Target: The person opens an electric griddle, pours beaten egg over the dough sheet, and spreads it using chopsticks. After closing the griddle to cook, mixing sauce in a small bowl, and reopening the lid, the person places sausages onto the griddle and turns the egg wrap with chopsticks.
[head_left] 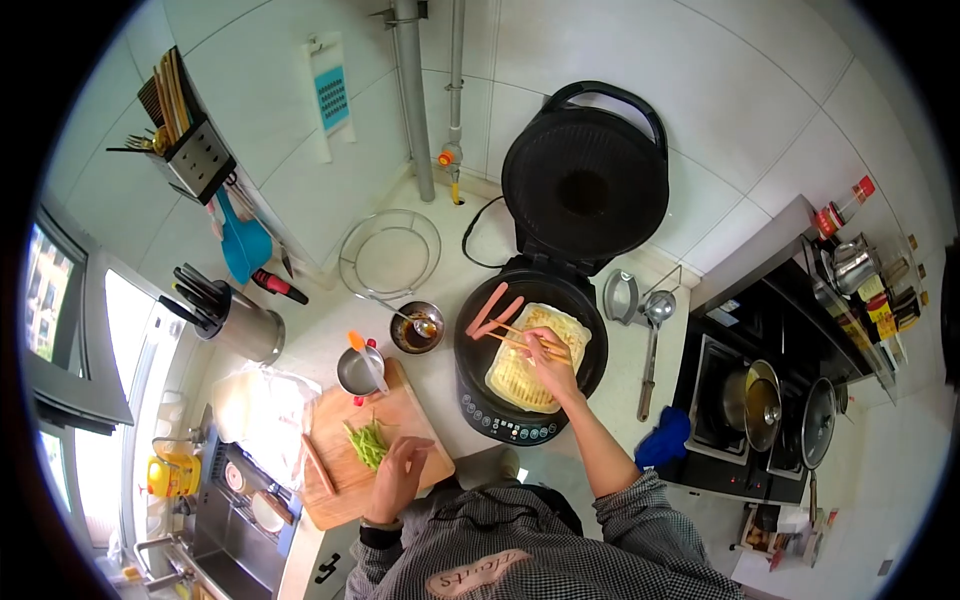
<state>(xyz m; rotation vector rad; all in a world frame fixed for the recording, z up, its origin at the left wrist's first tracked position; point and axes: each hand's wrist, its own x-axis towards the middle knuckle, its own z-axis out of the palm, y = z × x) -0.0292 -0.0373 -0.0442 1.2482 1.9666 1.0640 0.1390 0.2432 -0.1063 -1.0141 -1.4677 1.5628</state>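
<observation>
My right hand (550, 358) grips a pair of chopsticks (508, 337), whose tips reach the lower end of two sausage pieces (488, 306). These pieces lie in the black electric griddle (586, 385), beside a pale yellow, roughly rectangular pancake (522, 382). The griddle's lid (585, 170) stands raised. Over the right part of the wooden cutting board (340, 415) hovers my left hand (400, 478), fingers loosely bent and apart, with nothing visible in it. Close by on the board is a small heap of green strips (368, 444). A long reddish-brown piece (318, 465) rests farther left.
Behind the board are a small metal bowl (357, 372) with an orange-tipped utensil and a bowl of dark sauce (416, 328) with a spoon. A wire rack (390, 252) lies farther back. A ladle (651, 350) and stove (722, 400) are right; the sink (235, 545) is left.
</observation>
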